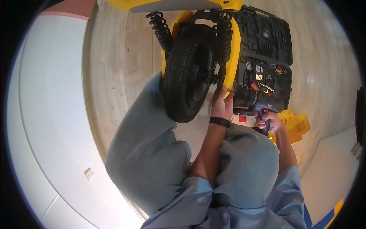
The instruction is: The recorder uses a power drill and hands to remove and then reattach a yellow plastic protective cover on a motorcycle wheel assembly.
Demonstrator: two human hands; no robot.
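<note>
My right hand (267, 121) is closed round the handle of a dark cordless drill (270, 102). The drill points left, its chuck close to the rear end of a yellow side cover (231, 72). My left hand (222, 106), with a black band on the wrist, grips the lower end of that cover; its fingertips are partly hidden behind it. Just left of the cover stands a black wheel (187, 76) with a treaded tyre. Coil springs (222, 38) rise on both sides of the wheel to a yellow and grey body (179, 4). The drill's tip is hard to make out.
An opened black tool case (263, 38) lies on the wooden floor (320, 76) to the right, with small tools and parts inside. A yellow plastic piece (293, 124) lies beside my right hand. A white wall (49, 95) runs along the left. My bent knees flank my left forearm.
</note>
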